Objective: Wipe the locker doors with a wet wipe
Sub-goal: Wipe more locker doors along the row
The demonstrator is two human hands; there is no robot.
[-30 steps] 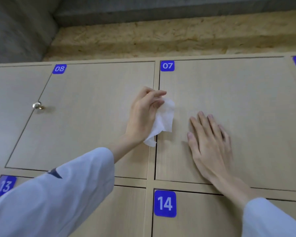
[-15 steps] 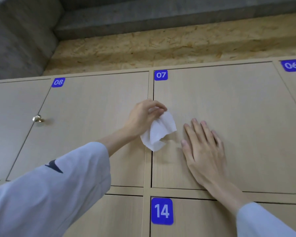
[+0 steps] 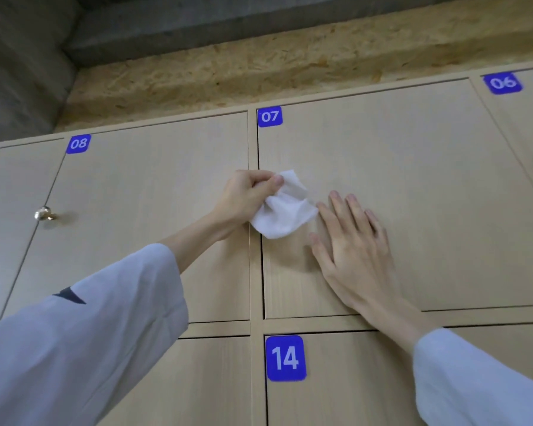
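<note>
Fingers (image 3: 266,186) curled round wipe (image 3: 285,210) — on door 07 (image 3: 413,179)

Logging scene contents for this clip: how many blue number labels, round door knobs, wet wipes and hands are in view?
Blue number labels: 4, namely 08, 07, 06, 14
Round door knobs: 1, metal knob
Wet wipes: 1, white wet wipe
Hands: 2, left hand, right hand
Total: 8

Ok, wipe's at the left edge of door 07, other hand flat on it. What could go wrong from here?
1. The wet wipe is bunched in the left hand, so little of it may meet door 07, leaving streaks.
2. The right hand lies flat on that door, right beside the wipe; it may block the stroke and leave prints.
3. The wipe could snag in the gap at the door's edge.
</note>
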